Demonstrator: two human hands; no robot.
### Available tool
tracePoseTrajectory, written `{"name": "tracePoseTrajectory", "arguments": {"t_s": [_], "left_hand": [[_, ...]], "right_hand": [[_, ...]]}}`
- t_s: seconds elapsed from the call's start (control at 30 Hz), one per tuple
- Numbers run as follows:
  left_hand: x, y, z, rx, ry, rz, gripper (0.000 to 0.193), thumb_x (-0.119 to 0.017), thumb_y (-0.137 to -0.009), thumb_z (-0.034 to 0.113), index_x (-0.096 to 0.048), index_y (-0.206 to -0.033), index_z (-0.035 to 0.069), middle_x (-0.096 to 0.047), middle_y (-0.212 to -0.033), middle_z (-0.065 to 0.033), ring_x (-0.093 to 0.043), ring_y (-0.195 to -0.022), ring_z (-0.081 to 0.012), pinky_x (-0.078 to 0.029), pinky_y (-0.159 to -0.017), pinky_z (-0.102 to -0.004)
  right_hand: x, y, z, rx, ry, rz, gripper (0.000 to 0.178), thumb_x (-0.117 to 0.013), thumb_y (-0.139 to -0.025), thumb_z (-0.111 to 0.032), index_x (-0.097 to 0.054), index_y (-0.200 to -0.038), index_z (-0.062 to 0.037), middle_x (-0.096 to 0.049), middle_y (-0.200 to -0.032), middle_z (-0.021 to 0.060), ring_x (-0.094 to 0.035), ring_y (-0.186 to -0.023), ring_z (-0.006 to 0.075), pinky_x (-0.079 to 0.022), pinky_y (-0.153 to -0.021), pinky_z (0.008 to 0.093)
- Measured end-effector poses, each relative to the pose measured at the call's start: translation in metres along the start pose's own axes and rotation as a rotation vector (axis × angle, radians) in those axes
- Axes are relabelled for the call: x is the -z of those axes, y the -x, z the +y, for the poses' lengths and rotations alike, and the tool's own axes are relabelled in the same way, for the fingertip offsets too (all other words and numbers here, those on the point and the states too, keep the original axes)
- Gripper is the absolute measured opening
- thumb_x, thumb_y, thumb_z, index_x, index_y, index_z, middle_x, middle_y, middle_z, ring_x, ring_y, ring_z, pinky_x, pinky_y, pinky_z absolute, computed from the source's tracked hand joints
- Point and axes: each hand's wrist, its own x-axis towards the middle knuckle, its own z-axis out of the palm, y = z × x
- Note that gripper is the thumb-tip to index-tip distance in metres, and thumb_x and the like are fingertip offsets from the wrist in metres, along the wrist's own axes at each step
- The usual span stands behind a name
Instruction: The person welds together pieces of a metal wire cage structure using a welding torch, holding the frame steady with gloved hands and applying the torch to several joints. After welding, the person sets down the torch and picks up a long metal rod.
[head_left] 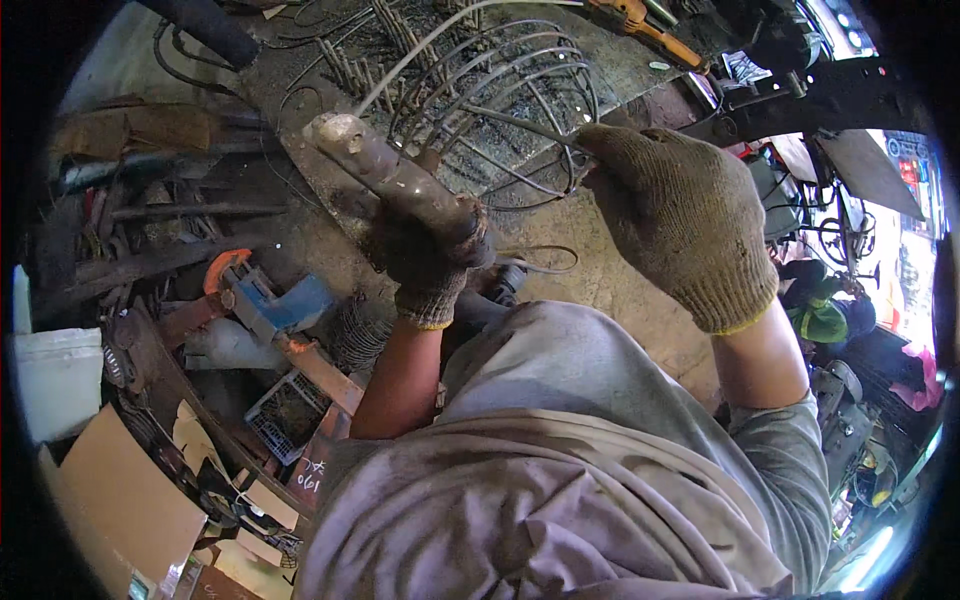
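Both of my hands wear knitted work gloves. My left hand point(425, 262) is closed around a worn, brownish metal cylinder point(405, 190) with a pale, rough far end, held tilted up and to the left. My right hand point(680, 205) is closed, its fingertips pinched on a thin metal rod point(520, 123) that points left toward the cylinder. Just beyond both hands, loops of coiled wire point(545, 62) spread out; where the rod ends among them is hard to make out.
An orange power tool point(655, 35) lies at the far right of the work surface, with several short metal rods point(375, 65) at the far left. A blue-and-orange machine part point(275, 295), a plastic crate point(287, 415) and cardboard point(130, 490) crowd my left side. Clutter fills the right.
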Motion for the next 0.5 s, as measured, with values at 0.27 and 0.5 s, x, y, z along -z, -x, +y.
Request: {"name": "tracePoseTrajectory", "arguments": {"t_s": [0.27,0.5], "left_hand": [[-0.013,-0.007,-0.006,0.123,-0.308,-0.403,0.057,-0.052,-0.100,0.049,-0.050,-0.146,0.016,-0.057,-0.139,-0.0104,-0.052,-0.129,-0.0329,-0.032,-0.113,-0.0628],[0.015,0.001,0.007,-0.074,-0.760,-0.107,0.056,-0.054,-0.100,0.046,-0.049,-0.145,0.014,-0.058,-0.135,-0.0102,-0.053,-0.127,-0.0324,-0.034,-0.112,-0.0588]], "right_hand": [[-0.001,0.004,-0.010,-0.072,-0.049,-0.125,0.029,-0.064,-0.090,-0.023,-0.067,-0.118,-0.0137,-0.069,-0.080,0.0125,-0.069,-0.071,0.0334,-0.054,-0.060,0.0462],[0.002,0.011,-0.020,-0.169,-0.069,-0.222,0.040,-0.065,-0.090,-0.019,-0.066,-0.130,-0.0132,-0.073,-0.088,0.0112,-0.071,-0.078,0.0324,-0.056,-0.066,0.0443]]}}
